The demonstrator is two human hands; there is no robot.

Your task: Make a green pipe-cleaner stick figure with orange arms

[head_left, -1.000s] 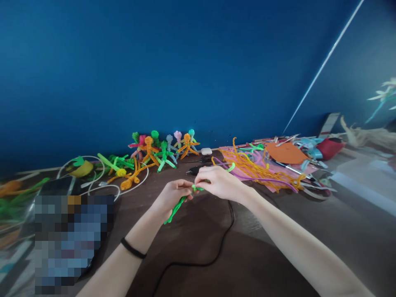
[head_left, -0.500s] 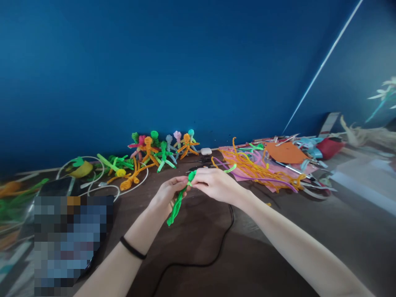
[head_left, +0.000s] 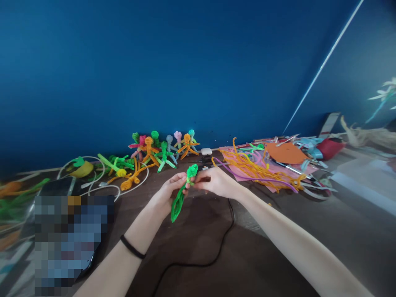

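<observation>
My left hand (head_left: 167, 192) is pinching the middle of a slim, bright-green, fuzzy pipe-cleaner figure (head_left: 182, 199), slanting up and rightward between my hands, while my right hand (head_left: 218, 181), fingertips together, is seemingly gripping a pale-green fuzzy strand (head_left: 189, 180) at its neck.

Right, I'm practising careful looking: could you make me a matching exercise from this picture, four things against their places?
Things:
1. green fuzzy piece
2. black band
3. small white case
4. bundle of orange strands

Places:
A. around the left forearm
B. mostly over the pink sheet
C. held in the left hand
D. close to the blue wall

Pairs: 1-C, 2-A, 3-D, 4-B
</observation>
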